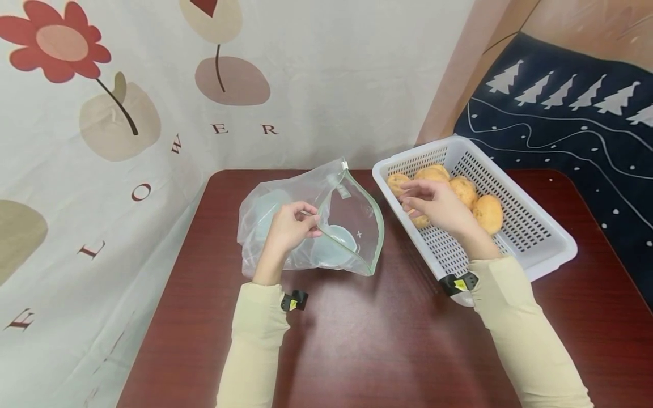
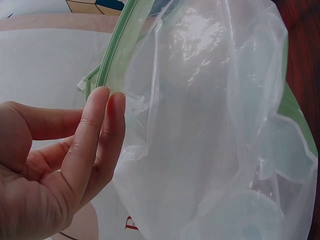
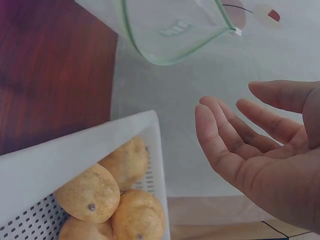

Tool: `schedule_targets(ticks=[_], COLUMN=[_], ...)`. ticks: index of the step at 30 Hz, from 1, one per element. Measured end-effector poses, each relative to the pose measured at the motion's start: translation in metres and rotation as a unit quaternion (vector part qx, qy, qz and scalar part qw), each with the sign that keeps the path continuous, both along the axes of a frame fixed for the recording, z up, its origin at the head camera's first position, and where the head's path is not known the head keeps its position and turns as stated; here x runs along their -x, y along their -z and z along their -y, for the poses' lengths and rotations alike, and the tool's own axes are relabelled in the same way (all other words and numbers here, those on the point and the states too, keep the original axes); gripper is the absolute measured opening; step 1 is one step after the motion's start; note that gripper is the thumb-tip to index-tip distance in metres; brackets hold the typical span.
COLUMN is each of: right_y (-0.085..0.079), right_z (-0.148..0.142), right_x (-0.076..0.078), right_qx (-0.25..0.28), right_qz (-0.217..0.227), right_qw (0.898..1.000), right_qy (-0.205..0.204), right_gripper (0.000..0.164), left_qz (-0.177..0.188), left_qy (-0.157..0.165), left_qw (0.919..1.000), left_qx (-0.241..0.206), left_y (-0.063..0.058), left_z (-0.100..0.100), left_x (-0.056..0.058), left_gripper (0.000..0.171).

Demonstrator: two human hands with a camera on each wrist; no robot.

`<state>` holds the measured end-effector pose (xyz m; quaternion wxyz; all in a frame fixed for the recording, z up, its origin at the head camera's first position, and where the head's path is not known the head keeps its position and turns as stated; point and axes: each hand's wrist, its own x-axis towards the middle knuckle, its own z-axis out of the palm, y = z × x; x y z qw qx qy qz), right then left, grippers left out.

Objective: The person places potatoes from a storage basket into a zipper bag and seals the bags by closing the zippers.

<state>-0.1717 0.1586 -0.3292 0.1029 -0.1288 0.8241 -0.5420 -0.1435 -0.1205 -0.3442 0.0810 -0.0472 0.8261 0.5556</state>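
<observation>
A clear zip bag [image 1: 316, 184] with a green rim and a white slider lies on the table, its mouth spread toward the right. Pale blue round patches show on its film. My left hand [image 1: 292, 228] pinches the near side of the green rim between thumb and fingers. My right hand [image 1: 437, 205] hovers over the left end of a white plastic basket [image 1: 528, 229], its fingers loosely bent and holding nothing. Several yellow-brown oval fruits or potatoes [image 1: 488, 214] sit in the basket, some with a dark spot at one end. In the head view, the right hand partly hides them.
The table [image 1: 347, 334] is dark red wood, with its far edge against a curtain [image 1: 326, 102] printed with flowers and letters. Navy cloth [image 1: 541, 124] with white trees hangs behind the basket. The basket stands close to the bag's right side.
</observation>
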Motion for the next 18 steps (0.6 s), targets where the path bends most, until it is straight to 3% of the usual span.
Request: schedule_targets(ticks=[5, 9, 13, 18], right_y=[-0.004, -0.009, -0.016, -0.022], right_z=[-0.006, -0.013, -0.020, -0.029], right_x=[0.002, 0.002, 0.002, 0.003], right_qx=[-0.001, 0.031, 0.049, 0.027], right_qz=[-0.019, -0.032, -0.024, -0.010], right_qw=[1.000, 0.999, 0.998, 0.998], right_qy=[0.015, 0.024, 0.040, 0.064], right_gripper=[0.029, 0.029, 0.029, 0.030], left_qz=[0.007, 0.008, 0.003, 0.000], left_qy=[0.004, 0.005, 0.005, 0.007], left_qw=[0.9999, 0.9997, 0.9996, 0.9993], left_qx=[-0.013, -0.021, -0.029, -0.036], left_y=[0.003, 0.004, 0.005, 0.007], left_z=[0.001, 0.000, -0.001, -0.002], left_x=[-0.001, -0.002, -0.003, -0.002], left_gripper=[0.012, 0.012, 0.011, 0.012])
